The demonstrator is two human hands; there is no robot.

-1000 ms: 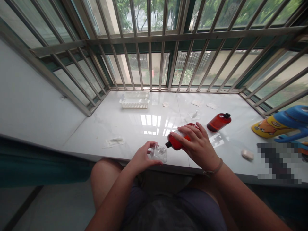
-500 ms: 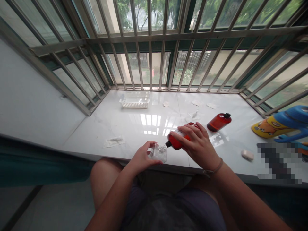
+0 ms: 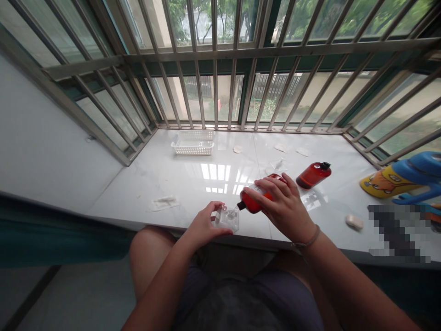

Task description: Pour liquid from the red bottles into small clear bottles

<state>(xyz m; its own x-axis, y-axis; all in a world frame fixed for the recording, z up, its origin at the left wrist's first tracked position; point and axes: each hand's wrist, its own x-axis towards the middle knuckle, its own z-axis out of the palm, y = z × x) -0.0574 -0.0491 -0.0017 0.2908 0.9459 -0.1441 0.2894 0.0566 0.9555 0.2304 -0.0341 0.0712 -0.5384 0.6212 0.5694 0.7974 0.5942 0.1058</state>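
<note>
My left hand (image 3: 204, 225) grips a small clear plastic container (image 3: 228, 219) between thumb and fingers, close to the counter's front edge. Wrapped round a red translucent bottle (image 3: 252, 202) with a pale label is my right hand (image 3: 284, 204). That bottle is tipped to the left, and its black neck hangs just over the container's right side. A thin clear stream seems to run from the neck into the container. Another red bottle (image 3: 313, 175) with a black top stands beyond my right hand. Behind the held bottle lies a second clear container (image 3: 276, 166).
A white perforated basket (image 3: 193, 144) sits at the back left. Crumpled white tissue (image 3: 163, 202) lies left of my hands; several whitish scraps (image 3: 281, 147) are near the window bars. To the right are a blue-and-yellow bottle (image 3: 389, 181), a small pale object (image 3: 354, 222) and a blurred-out patch.
Both hands keep nearly the same place and hold. The tilted red bottle has shifted only very slightly.
</note>
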